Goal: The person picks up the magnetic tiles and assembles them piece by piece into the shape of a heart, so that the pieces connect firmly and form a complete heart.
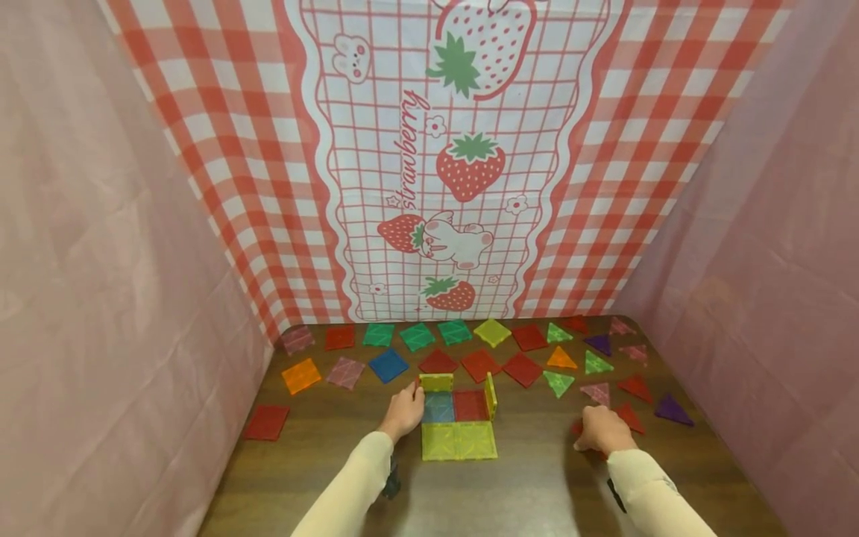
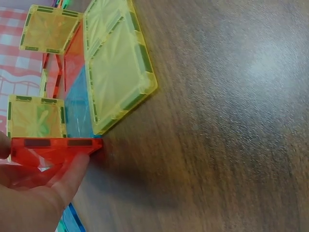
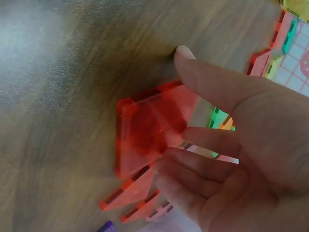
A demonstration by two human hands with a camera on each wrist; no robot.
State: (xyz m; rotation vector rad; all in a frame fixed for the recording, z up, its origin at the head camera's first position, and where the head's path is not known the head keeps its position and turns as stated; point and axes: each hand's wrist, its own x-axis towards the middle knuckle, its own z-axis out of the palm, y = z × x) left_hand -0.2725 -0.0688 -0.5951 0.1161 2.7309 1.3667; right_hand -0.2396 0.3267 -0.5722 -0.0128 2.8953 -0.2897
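Observation:
On the table a small build of magnetic tiles has a blue square (image 1: 438, 408) and a red square (image 1: 470, 406) lying flat, with two yellow squares (image 1: 458, 441) in front. One yellow tile (image 1: 436, 382) stands upright behind the blue square; another yellow tile (image 1: 491, 397) stands at the right side. My left hand (image 1: 405, 412) pinches a red tile (image 2: 55, 143) on edge at the blue square's left side. Off to the right, my right hand (image 1: 602, 430) is over a flat red square tile (image 3: 149, 128), fingertips at its edge and thumb spread apart.
Loose square tiles in several colours, such as a blue one (image 1: 388, 365) and an orange one (image 1: 301, 376), lie in rows behind the build. Triangles, including a purple one (image 1: 674, 410), lie at the right. A checked strawberry cloth (image 1: 470, 246) hangs at the back.

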